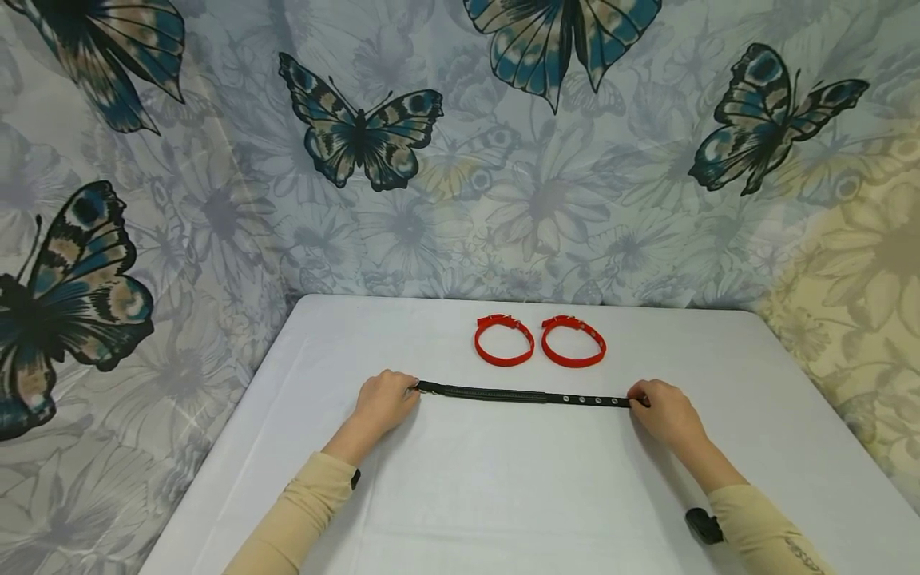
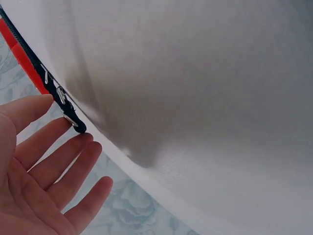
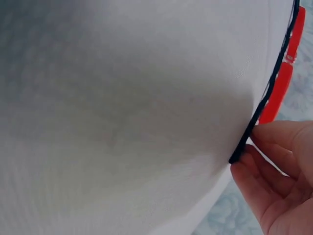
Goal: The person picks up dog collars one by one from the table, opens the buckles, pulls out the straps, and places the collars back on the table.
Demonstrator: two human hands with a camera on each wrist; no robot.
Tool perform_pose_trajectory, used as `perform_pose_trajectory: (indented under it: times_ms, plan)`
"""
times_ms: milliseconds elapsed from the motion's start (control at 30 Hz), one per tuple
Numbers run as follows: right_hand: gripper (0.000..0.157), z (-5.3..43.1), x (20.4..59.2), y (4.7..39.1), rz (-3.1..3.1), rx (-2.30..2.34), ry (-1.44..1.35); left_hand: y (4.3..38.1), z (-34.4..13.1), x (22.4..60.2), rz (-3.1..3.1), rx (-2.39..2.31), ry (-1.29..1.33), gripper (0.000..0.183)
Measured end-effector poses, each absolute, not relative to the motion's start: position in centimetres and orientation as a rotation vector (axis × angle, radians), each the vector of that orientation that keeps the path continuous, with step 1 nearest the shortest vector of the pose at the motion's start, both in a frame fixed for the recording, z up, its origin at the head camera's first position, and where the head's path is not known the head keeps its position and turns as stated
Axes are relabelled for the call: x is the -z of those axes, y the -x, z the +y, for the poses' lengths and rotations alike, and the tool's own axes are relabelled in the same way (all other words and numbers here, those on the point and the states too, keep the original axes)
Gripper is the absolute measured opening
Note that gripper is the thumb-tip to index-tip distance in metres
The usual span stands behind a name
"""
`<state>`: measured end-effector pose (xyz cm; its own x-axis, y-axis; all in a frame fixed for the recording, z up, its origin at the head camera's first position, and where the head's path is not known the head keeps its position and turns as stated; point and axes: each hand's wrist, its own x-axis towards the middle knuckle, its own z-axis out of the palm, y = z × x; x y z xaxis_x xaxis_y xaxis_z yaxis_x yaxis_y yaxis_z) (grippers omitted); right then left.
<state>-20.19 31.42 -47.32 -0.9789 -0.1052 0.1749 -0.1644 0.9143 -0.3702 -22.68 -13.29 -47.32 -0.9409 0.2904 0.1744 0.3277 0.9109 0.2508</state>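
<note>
A black collar (image 1: 496,394) stretches nearly straight across the white table between both hands. My left hand (image 1: 386,399) pinches its buckle end between thumb and forefinger. In the left wrist view, metal fittings (image 2: 61,95) show close to those fingertips, and the other fingers are spread. At the opposite end, my right hand (image 1: 668,411) pinches the strap tip, beside a row of metal-rimmed holes (image 1: 590,401). The right wrist view shows the dark strap (image 3: 266,93) edge-on, running up from the thumb and fingers.
Two red collars (image 1: 504,361) (image 1: 573,362), each fastened into a loop, lie side by side behind the black one. The white table (image 1: 503,495) backs onto a wall (image 1: 431,239) patterned with butterflies and flowers.
</note>
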Motion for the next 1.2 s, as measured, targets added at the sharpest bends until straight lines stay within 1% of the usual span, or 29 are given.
perform_pose_trajectory:
  times_ms: [233,367,533,667,800,967,1100,1200]
  plan:
    - [0.009,30.5,46.7,20.2,-2.878,-0.554,-0.211,22.2,-13.2,46.9,-2.904,0.487,0.468,0.025]
    - [0.01,29.6,46.0,20.1,-2.833,-0.614,-0.248,21.9,-12.9,46.6,-2.835,0.544,0.494,0.027]
    - [0.012,28.4,45.7,20.5,-2.797,-0.787,-0.275,22.0,-12.2,46.3,-2.771,0.807,0.496,0.032]
    - [0.019,27.5,46.0,21.1,-2.839,-0.951,-0.194,22.5,-11.5,46.3,-2.745,1.197,0.443,0.035]
    - [0.029,26.6,46.3,21.8,-2.887,-1.157,-0.064,23.1,-10.6,46.4,-2.73,1.518,0.325,0.035]
    - [0.037,25.2,46.4,22.6,-2.825,-1.534,0.079,23.7,-9.3,46.1,-2.664,1.857,0.184,0.037]
    - [0.041,24.1,46.6,23.5,-2.725,-1.805,0.165,24.4,-8.3,46.1,-2.604,2.051,0.103,0.04]
    - [0.043,23.3,46.7,24.1,-2.678,-1.904,0.227,25.0,-7.6,46.1,-2.595,2.126,0.053,0.043]
